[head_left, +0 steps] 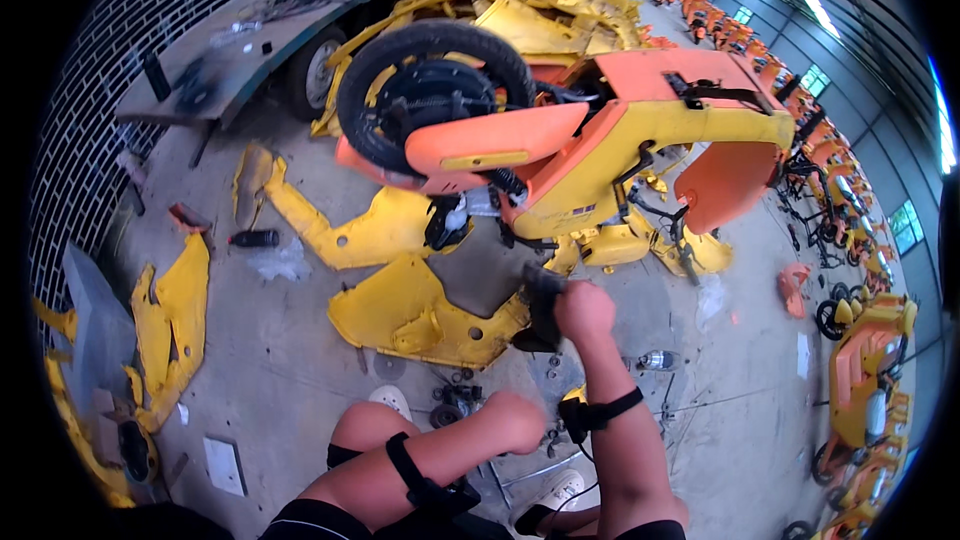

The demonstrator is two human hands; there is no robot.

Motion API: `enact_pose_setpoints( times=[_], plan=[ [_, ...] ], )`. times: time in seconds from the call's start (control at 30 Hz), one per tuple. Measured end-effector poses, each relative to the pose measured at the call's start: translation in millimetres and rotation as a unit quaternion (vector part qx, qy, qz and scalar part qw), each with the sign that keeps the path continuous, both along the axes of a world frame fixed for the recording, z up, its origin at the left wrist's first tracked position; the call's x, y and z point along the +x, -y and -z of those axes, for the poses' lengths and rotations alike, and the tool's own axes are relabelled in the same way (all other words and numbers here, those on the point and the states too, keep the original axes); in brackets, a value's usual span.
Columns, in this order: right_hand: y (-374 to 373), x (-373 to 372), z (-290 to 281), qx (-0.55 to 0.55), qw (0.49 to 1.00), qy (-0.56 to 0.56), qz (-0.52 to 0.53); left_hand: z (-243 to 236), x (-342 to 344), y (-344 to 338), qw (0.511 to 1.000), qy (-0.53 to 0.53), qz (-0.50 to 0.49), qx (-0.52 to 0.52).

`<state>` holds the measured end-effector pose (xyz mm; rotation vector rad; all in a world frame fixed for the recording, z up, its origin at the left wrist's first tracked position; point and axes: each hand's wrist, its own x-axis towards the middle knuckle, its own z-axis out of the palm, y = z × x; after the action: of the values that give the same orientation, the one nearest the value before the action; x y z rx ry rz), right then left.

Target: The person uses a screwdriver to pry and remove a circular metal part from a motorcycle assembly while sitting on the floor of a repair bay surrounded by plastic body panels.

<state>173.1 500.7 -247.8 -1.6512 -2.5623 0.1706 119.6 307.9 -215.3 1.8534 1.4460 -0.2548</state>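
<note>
My right hand [585, 310] is closed around a black tool [541, 312] shaped like a cordless drill; motion blurs its outline. It is above the concrete floor, just right of a yellow body panel [405, 315]. My left hand [515, 423] is lower and to the left, its fingers curled in a fist. Whatever it may hold is hidden. Small dark metal parts [455, 405] lie beside it on the floor. Beyond both hands, an orange and yellow electric scooter [640, 140] lies on its side, its rear wheel [432, 98] raised toward the left.
Yellow panels [180, 325] are scattered at left, with a large heap [500, 0] behind the scooter. A flatbed trailer [240, 50] stands by the brick wall. Along the right are several parked scooters [865, 370]. A dark bottle [254, 238] and a silver cylinder [657, 360] lie on the floor.
</note>
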Motion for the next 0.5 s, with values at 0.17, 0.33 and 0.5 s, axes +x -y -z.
enact_pose_setpoints(
  times=[0.17, 0.33, 0.5],
  plan=[
    [80.1, -86.1, -74.2, -0.023, 0.968, 0.046, -0.244, 6.1, 2.9, 14.0, 0.992, -0.062, 0.08, -0.079],
    [161.2, -150.0, -105.8, -0.022, 0.924, -0.134, -0.358, 109.0, 31.3, 50.3, 0.948, 0.273, -0.072, 0.149],
    [217.7, -165.4, -142.0, -0.168, 0.795, -0.347, -0.469, 89.1, 32.3, 38.6, 0.949, 0.224, -0.107, 0.193]
  ],
)
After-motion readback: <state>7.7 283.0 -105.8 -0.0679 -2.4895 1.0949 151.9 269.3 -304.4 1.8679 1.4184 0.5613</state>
